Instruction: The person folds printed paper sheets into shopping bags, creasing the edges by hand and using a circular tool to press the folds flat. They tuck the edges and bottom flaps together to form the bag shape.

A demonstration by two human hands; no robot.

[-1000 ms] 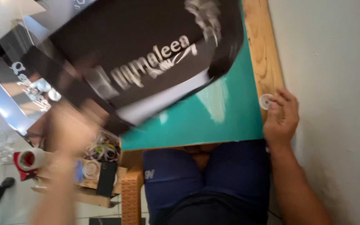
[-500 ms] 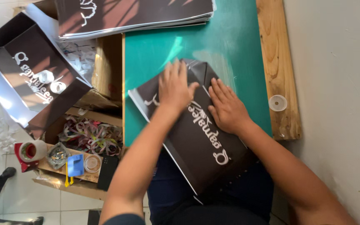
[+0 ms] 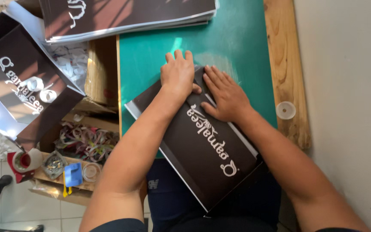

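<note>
Far left, at 9 o'clock: an open black box (image 3: 26, 90) is sitting on cluttered shelving, white paper curls lying inside. Below it, at 7 o'clock, a tape roll (image 3: 24, 160) and a small blue tool (image 3: 72, 174) are resting on a cardboard tray.

Top, at 12 o'clock: a stack of black sheets (image 3: 125, 17) is lying flat on the green mat (image 3: 237, 43), glossy faces catching light.

Centre: the left hand (image 3: 177, 76) is pressing flat, fingers together, on the upper corner of a black card (image 3: 198, 141). Compared with half a second ago it is sitting further up, near the card's top edge, so the pressing is moving along the fold. The card is lying diagonally, half on the mat, half over the lap; stiff, matte, white-edged.

The right hand (image 3: 225, 95) is lying spread on the card, gripping nothing.

At 3 o'clock, a clear plastic cap (image 3: 285, 110) is resting on the bare wooden plank (image 3: 282, 64).
</note>
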